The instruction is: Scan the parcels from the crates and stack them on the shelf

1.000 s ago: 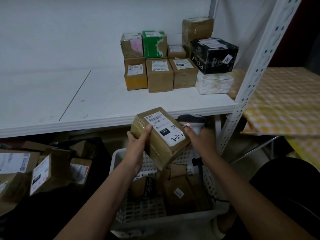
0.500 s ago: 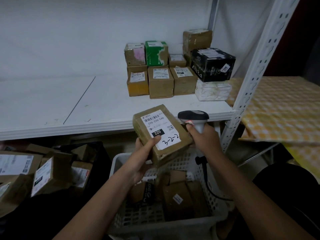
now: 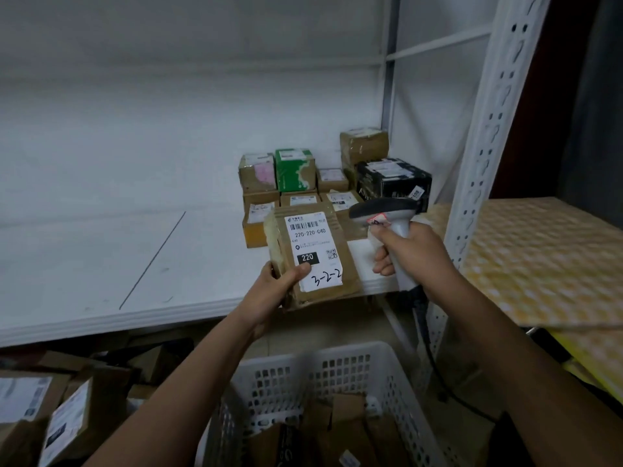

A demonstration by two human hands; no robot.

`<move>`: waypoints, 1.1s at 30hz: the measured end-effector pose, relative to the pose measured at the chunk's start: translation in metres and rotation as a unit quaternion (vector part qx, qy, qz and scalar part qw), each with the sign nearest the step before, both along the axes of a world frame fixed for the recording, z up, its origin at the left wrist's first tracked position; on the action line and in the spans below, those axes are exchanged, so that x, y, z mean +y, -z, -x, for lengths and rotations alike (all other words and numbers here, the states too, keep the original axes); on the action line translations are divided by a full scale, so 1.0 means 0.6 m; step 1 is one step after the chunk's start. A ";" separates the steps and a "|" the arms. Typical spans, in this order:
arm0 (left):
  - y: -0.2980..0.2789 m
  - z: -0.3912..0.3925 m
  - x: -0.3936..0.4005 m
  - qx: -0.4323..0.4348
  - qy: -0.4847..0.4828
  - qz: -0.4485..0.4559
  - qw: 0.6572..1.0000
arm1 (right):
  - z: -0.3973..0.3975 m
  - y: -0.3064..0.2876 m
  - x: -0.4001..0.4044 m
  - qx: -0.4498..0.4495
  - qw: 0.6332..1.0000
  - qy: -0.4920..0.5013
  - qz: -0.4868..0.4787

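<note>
Gripping parcel [image 3: 312,254] label-up, left hand [image 3: 273,293] at near-left corner; right hand [image 3: 414,254] clutching scanner [image 3: 387,214] just right, above shelf [image 3: 135,264] edge.

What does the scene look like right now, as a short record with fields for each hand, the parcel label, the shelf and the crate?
left hand: left hand grips the brown parcel at its lower left corner, label facing up
right hand: right hand holds the barcode scanner by its handle, beside the parcel
parcel label: printed 220-220-C40, black tag 220, handwritten 3-2-2
shelf: white shelf carries a cluster of stacked parcels at its right end, including a green box and a black box
crate: white perforated crate below, more parcels inside
</note>
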State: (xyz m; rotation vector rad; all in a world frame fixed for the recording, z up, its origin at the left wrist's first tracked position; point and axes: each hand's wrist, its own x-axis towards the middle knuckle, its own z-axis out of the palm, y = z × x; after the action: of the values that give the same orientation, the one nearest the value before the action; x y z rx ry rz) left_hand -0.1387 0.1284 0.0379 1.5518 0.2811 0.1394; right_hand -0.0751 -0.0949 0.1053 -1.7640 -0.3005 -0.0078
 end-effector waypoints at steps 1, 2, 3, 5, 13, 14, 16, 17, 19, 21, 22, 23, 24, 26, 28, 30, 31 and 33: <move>-0.001 -0.011 0.000 -0.001 0.002 -0.001 1.000 | -0.002 -0.014 0.000 0.000 1.000 -0.010 -0.001; -0.002 -0.022 0.001 -0.002 0.004 -0.001 1.000 | -0.005 -0.026 0.000 0.000 1.000 -0.020 -0.002; -0.003 -0.031 0.001 -0.005 0.005 0.000 1.000 | -0.007 -0.037 0.000 0.001 1.000 -0.031 -0.003; -0.007 -0.047 0.001 -0.011 0.010 0.002 1.000 | -0.009 -0.055 0.002 0.004 0.999 -0.051 -0.003; -0.009 -0.082 0.006 0.006 0.022 0.009 1.000 | -0.011 -0.081 0.014 0.011 0.996 -0.088 0.028; -0.008 -0.083 0.006 0.008 0.021 0.010 1.000 | -0.012 -0.082 0.015 0.010 0.995 -0.090 0.032; -0.006 -0.088 0.007 0.008 0.021 0.008 1.000 | -0.013 -0.082 0.017 0.008 0.995 -0.091 0.041; -0.004 -0.090 0.007 0.009 0.022 0.008 1.000 | -0.013 -0.082 0.018 0.008 0.995 -0.091 0.044; -0.003 -0.093 0.007 0.011 0.023 0.007 1.000 | -0.014 -0.082 0.019 0.007 0.995 -0.088 0.052; -0.004 -0.095 0.006 0.016 0.023 0.005 1.000 | -0.014 -0.083 0.020 0.008 0.995 -0.087 0.057; -0.004 -0.096 0.006 0.017 0.024 0.006 1.000 | -0.014 -0.084 0.020 0.008 0.995 -0.087 0.057; -0.004 -0.097 0.006 0.017 0.024 0.006 1.000 | -0.014 -0.086 0.021 0.007 0.994 -0.089 0.056; -0.004 -0.098 0.007 0.017 0.024 0.006 1.000 | -0.014 -0.087 0.022 0.005 0.994 -0.090 0.057; -0.003 -0.100 0.007 0.017 0.024 0.006 1.000 | -0.013 -0.090 0.023 0.001 0.994 -0.091 0.065; -0.002 -0.101 0.007 0.015 0.022 0.004 1.000 | -0.013 -0.092 0.024 -0.002 0.993 -0.093 0.067; 0.000 -0.101 0.008 0.014 0.020 0.004 1.000 | -0.014 -0.093 0.025 -0.003 0.993 -0.094 0.068; 0.001 -0.101 0.009 0.015 0.019 0.005 1.000 | -0.014 -0.093 0.027 -0.004 0.993 -0.094 0.068; 0.001 -0.095 0.010 0.020 0.020 0.023 0.999 | -0.018 -0.088 0.029 0.000 0.994 -0.093 0.062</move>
State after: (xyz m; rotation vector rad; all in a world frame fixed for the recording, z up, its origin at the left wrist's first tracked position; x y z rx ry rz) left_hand -0.0814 0.1346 0.0373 1.5153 0.2827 0.0704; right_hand -0.0644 -0.0774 0.1582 -1.8532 -0.4738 0.1476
